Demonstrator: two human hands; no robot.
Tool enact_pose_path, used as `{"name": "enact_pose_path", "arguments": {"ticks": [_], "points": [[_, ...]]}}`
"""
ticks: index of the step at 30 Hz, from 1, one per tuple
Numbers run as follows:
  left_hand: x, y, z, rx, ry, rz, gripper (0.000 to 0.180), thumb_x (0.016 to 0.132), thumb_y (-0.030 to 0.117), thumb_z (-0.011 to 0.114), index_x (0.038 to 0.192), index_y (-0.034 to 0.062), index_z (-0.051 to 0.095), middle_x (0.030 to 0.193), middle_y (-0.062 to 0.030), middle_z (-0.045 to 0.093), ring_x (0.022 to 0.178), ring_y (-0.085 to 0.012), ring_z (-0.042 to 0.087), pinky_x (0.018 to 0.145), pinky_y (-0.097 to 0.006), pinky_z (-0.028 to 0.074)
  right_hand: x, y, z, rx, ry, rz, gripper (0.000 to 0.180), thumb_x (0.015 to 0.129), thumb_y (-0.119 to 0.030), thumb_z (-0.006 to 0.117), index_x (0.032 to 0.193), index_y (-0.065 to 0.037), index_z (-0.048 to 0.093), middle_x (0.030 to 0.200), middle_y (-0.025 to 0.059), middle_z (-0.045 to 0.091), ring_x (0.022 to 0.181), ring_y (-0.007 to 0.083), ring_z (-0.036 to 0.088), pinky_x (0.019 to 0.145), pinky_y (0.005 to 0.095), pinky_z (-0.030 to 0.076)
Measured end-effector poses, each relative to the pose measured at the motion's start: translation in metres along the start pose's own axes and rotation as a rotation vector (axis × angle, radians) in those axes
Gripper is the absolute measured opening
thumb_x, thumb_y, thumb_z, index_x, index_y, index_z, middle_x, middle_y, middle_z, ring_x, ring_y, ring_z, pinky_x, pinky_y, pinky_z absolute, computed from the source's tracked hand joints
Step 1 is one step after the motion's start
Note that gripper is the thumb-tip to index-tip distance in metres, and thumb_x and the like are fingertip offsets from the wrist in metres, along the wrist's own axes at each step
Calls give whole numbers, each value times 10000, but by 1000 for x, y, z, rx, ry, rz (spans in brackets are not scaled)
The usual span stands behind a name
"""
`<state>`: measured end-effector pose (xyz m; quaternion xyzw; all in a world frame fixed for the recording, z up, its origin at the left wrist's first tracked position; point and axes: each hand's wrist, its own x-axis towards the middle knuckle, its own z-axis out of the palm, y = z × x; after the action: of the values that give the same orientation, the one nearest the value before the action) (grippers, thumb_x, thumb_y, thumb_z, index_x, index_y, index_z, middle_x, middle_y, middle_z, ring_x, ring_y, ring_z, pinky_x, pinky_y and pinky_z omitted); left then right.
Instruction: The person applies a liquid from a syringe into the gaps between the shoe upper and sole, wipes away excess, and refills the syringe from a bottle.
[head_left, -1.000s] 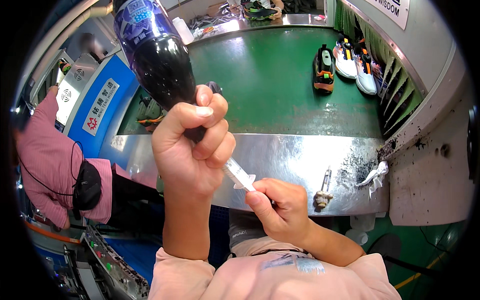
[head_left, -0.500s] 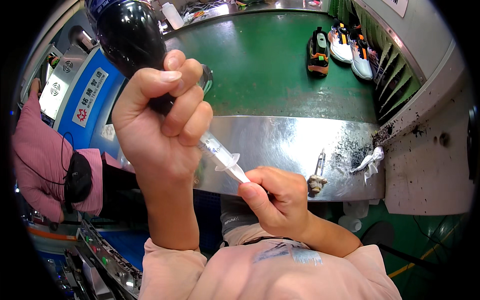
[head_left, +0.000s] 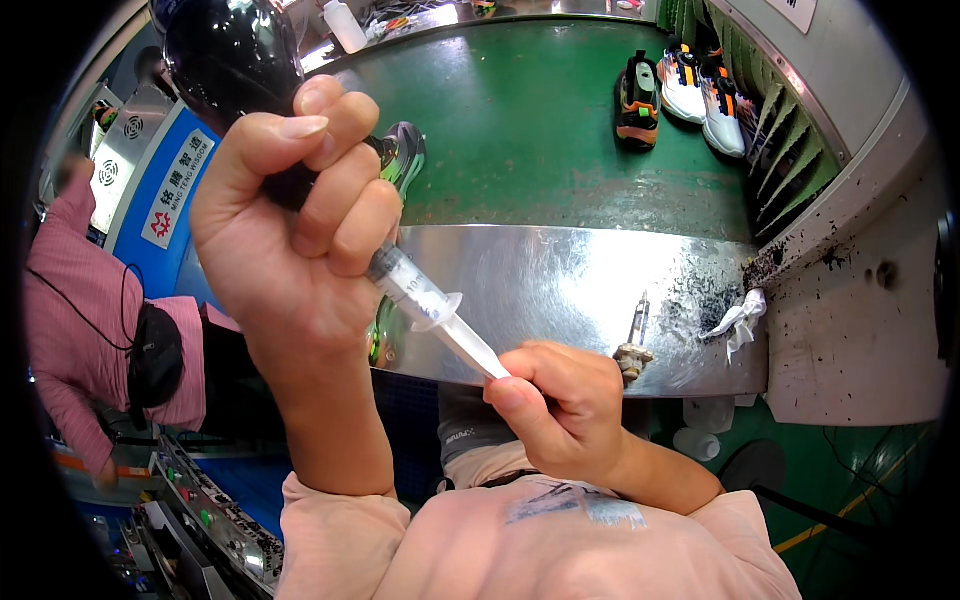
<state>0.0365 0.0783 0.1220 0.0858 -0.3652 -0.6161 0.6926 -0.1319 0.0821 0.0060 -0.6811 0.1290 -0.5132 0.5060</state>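
Note:
My left hand (head_left: 310, 220) is closed around the neck of a tilted bottle of dark liquid (head_left: 235, 60) and the upper end of a clear plastic syringe (head_left: 415, 295). The bottle hangs neck down. Where the syringe meets the bottle is hidden inside my fingers. Dark liquid shows in the barrel close to my left hand. Between thumb and fingers, my right hand (head_left: 565, 405) pinches the end of the white plunger (head_left: 470, 342), which sticks well out of the barrel.
A metal plate (head_left: 520, 290) edges the green table (head_left: 520, 120). On it lie a small needle-tipped metal tool (head_left: 637, 340) and a crumpled white cloth (head_left: 740, 322). Shoes (head_left: 705, 105) stand far right; another shoe (head_left: 405, 155) is partly behind my left hand. A person in pink (head_left: 85, 310) is at left.
My left hand has shifted left with the bottle and syringe. More of the plunger shows outside the barrel, and dark liquid is now visible in it. The person at left has moved an arm.

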Motion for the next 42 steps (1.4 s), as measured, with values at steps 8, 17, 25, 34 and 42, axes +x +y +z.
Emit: {"name": "enact_pose_path", "arguments": {"ticks": [8, 17, 25, 34, 42], "points": [[2, 4, 1, -28, -24, 4, 97, 820, -4, 386, 797, 42, 304, 721, -77, 358, 390, -105, 262, 342, -256, 229, -3, -1, -1, 24, -7, -2, 90, 823, -89, 606, 775, -13, 609, 568, 61, 495, 436, 178, 450, 401, 284, 338], [2, 8, 4, -49, -39, -9, 143, 820, -7, 386, 758, 65, 278, 720, -70, 343, 390, -103, 267, 341, -255, 228, -5, -4, -2, 23, -11, -7, 89, 825, -85, 603, 775, -12, 611, 569, 62, 502, 435, 175, 448, 401, 282, 339], [3, 9, 5, -66, -42, -1, 149, 822, -3, 389, 752, 69, 278, 720, -67, 338, 394, -102, 267, 345, -253, 232, -6, -4, -5, 8, -24, -22, 92, 825, -89, 604, 779, -10, 612, 552, 59, 482, 423, 174, 429, 393, 281, 323], [2, 13, 4, -85, -54, -14, 147, 821, 1, 392, 753, 66, 279, 720, -70, 338, 392, -106, 263, 348, -257, 233, -10, -3, -3, 13, -22, -25, 99, 825, -96, 604, 773, -12, 613, 542, 58, 475, 418, 174, 427, 391, 282, 320], [2, 4, -5, -99, 2, -16, 109, 811, 1, 395, 775, 43, 302, 713, -75, 337, 390, -103, 255, 349, -256, 228, 11, -7, -9, 292, -141, 223, 212, 855, -130, 562, 993, 31, 561, 774, 110, 571, 648, 164, 560, 559, 255, 441]]}}
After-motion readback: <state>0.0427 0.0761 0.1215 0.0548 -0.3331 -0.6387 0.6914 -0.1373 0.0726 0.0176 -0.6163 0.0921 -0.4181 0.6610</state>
